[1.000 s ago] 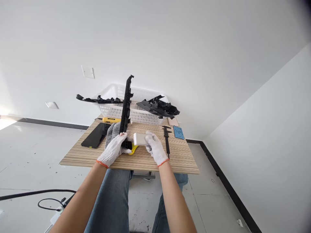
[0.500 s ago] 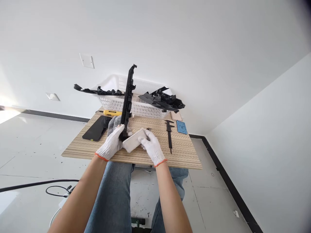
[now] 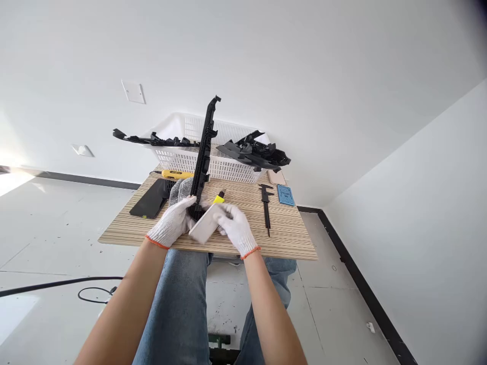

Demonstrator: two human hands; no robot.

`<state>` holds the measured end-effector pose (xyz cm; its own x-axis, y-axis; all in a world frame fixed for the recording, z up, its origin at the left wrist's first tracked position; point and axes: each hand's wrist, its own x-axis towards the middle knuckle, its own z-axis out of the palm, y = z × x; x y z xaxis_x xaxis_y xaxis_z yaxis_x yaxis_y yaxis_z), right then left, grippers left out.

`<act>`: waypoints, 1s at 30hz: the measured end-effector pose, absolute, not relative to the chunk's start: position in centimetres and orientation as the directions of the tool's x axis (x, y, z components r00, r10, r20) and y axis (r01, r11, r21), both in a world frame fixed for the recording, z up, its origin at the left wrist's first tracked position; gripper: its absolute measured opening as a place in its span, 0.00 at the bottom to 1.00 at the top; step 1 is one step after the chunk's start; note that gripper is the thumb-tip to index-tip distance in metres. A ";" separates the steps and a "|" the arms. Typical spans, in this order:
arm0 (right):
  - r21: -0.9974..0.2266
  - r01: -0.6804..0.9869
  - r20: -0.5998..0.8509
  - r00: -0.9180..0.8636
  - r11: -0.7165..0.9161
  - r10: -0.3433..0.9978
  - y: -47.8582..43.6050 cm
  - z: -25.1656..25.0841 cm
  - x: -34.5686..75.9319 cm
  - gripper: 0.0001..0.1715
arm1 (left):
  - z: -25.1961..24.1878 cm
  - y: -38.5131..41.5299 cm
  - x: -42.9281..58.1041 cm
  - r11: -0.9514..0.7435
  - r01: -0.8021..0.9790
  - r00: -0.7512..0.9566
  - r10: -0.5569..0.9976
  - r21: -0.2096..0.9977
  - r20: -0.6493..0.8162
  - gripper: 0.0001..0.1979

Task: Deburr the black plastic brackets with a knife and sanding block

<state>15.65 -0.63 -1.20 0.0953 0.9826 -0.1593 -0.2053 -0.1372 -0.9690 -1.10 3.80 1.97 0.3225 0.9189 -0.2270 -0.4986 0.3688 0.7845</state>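
My left hand (image 3: 173,223), in a white knit glove with an orange cuff, is closed round the lower end of a long black plastic strip (image 3: 204,152). The strip has clips along one side and points up and away, tilted slightly right. Gloved the same way, my right hand (image 3: 236,229) grips a flat white rectangular block (image 3: 207,223), its near end close to the strip's lower end; whether they touch I cannot tell. Just past my right fingers shows a yellow utility knife (image 3: 219,197) with a dark tip, the rest hidden. A grey cloth (image 3: 180,190) lies behind my left hand.
Behind stands a white plastic basket (image 3: 236,172) with black plastic parts (image 3: 254,153) across its rim. On the wooden board (image 3: 281,243) lie a black phone (image 3: 149,198), a yellow-handled tool (image 3: 177,174), a black caliper (image 3: 266,208) and a blue card (image 3: 285,194).
The black strip's upper end has swung slightly right. The white block has tilted more steeply and moved a little left and down, and more of the yellow knife shows behind it.
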 end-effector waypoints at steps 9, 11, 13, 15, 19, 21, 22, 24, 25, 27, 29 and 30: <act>-0.981 -0.149 -0.122 -0.024 -0.124 0.992 -1.3 -1.0 16.3 0.24 | 1.9 3.8 -1.1 0.375 -0.488 0.304 0.919 0.788 -0.249 0.04; -0.986 -0.099 -0.118 -0.143 -0.133 0.983 -1.9 -0.9 16.6 0.23 | 1.8 3.8 -1.1 0.373 -0.510 0.300 0.922 0.775 -0.247 0.03; -0.984 -0.064 -0.144 -0.273 -0.167 0.951 -2.5 -0.7 16.7 0.23 | 1.7 3.9 -1.0 0.357 -0.557 0.276 0.931 0.750 -0.238 0.05; -0.970 -0.024 -0.214 -0.386 -0.241 0.897 -2.7 -0.5 16.5 0.23 | 1.7 3.9 -1.0 0.342 -0.595 0.255 0.939 0.727 -0.233 0.06; -0.936 0.035 -0.338 -0.369 -0.350 0.866 -2.5 -0.1 15.9 0.22 | 1.8 3.8 -1.1 0.347 -0.588 0.252 0.937 0.731 -0.242 0.09; -0.943 -0.003 -0.315 -0.308 -0.332 0.898 -2.4 0.0 15.7 0.20 | 1.8 3.8 -1.1 0.349 -0.573 0.258 0.936 0.742 -0.241 0.09; -0.950 -0.038 -0.287 -0.287 -0.311 0.914 -2.3 0.0 15.7 0.20 | 1.8 3.7 -1.1 0.352 -0.567 0.267 0.934 0.745 -0.238 0.09; -0.955 -0.111 -0.242 -0.247 -0.275 0.938 -2.2 -0.1 15.8 0.23 | 1.8 3.7 -1.1 0.353 -0.552 0.279 0.932 0.755 -0.232 0.07; -0.951 -0.153 -0.230 -0.222 -0.267 0.947 -2.1 -0.3 15.8 0.25 | 1.8 3.7 -1.0 0.351 -0.544 0.277 0.933 0.763 -0.231 0.06; -0.928 -0.262 -0.228 -0.160 -0.264 0.960 -2.0 -0.7 15.8 0.28 | 1.8 3.6 -0.9 0.339 -0.537 0.264 0.937 0.773 -0.228 0.05; -0.899 -0.361 -0.234 -0.079 -0.246 0.969 -1.7 -1.0 15.7 0.30 | 1.9 3.6 -0.8 0.336 -0.548 0.268 0.938 0.766 -0.220 0.04; -0.895 -0.379 -0.236 -0.048 -0.237 0.970 -1.5 -1.1 15.6 0.30 | 2.0 3.6 -0.8 0.342 -0.552 0.279 0.935 0.760 -0.217 0.04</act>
